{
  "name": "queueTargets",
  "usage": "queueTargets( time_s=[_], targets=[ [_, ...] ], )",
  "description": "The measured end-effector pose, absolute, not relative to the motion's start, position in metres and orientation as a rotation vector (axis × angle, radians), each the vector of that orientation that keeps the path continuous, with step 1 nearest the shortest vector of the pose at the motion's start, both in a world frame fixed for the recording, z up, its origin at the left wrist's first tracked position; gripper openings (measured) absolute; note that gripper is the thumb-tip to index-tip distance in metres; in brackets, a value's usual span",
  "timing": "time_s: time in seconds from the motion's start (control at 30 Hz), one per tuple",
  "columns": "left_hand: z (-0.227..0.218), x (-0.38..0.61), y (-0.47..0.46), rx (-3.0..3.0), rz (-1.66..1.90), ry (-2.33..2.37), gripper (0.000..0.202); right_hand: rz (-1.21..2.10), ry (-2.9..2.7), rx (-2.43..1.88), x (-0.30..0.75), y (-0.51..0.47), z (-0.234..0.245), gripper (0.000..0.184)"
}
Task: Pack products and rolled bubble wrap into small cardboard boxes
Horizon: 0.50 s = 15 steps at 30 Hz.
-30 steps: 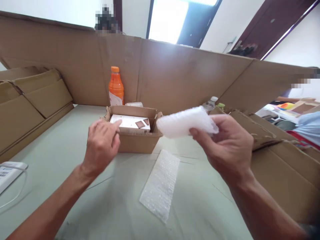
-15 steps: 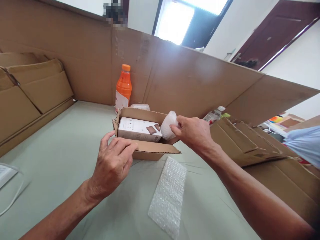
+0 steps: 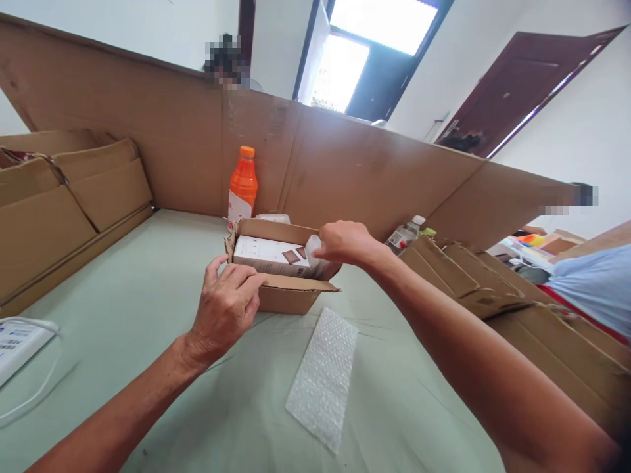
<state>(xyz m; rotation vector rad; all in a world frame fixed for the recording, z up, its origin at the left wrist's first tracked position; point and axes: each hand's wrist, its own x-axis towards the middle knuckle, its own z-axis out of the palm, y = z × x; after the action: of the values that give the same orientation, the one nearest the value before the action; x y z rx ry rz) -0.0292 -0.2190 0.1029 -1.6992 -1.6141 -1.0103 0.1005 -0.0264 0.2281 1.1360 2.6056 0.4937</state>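
A small open cardboard box (image 3: 290, 303) sits on the cloth-covered table, with a white printed box (image 3: 263, 251) lying inside it. My left hand (image 3: 229, 295) holds the near flap at the left corner, fingers curled over its edge. At the right end of the cardboard box, my right hand (image 3: 348, 242) has its fingers closed on a wad of bubble wrap (image 3: 312, 247), which is tucked beside the white box and partly hidden by the hand. A flat strip of bubble wrap (image 3: 323, 381) lies on the table nearer to me.
An orange drink bottle (image 3: 243, 184) stands behind the box, before a tall cardboard partition (image 3: 345, 171). A clear bottle (image 3: 407, 233) leans farther right. Larger cartons flank both sides, left (image 3: 108, 184) and right (image 3: 557, 361). A white corded device (image 3: 22, 345) lies at left.
My right hand has moved left and pushed the bubble wrap deeper into the box's right end. My left hand stays on the flap. The camera view has shifted slightly.
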Motion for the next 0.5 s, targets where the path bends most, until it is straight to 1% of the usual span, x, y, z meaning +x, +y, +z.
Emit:
queueTargets(
  time_s=[0.07, 0.23, 0.33, 0.4, 0.47, 0.5],
  targets=[
    [0.102, -0.029, -0.219, -1.698, -1.0, -1.607, 0.026, 0.479, 2.657, 1.175, 0.105, -0.025, 0.227, 0.03],
    [0.1, -0.028, -0.212, -1.631, -0.994, -1.582, 0.023, 0.397, 2.748, 1.13, 0.098, -0.028, 0.201, 0.024],
    [0.099, -0.027, -0.214, -1.65, -0.98, -1.568, 0.024, 0.364, 2.831, 1.175, 0.104, -0.032, 0.198, 0.023],
    [0.096, -0.028, -0.222, -1.633, -1.004, -1.568, 0.029, 0.379, 2.914, 1.217, 0.125, -0.036, 0.2, 0.028],
    [0.09, -0.03, -0.234, -1.568, -1.082, -1.601, 0.042, 0.353, 3.118, 1.31, 0.157, -0.039, 0.195, 0.031],
    [0.085, -0.033, -0.24, -1.521, -1.138, -1.64, 0.048, 0.277, 3.252, 1.383, 0.175, -0.04, 0.188, 0.03]
  ],
)
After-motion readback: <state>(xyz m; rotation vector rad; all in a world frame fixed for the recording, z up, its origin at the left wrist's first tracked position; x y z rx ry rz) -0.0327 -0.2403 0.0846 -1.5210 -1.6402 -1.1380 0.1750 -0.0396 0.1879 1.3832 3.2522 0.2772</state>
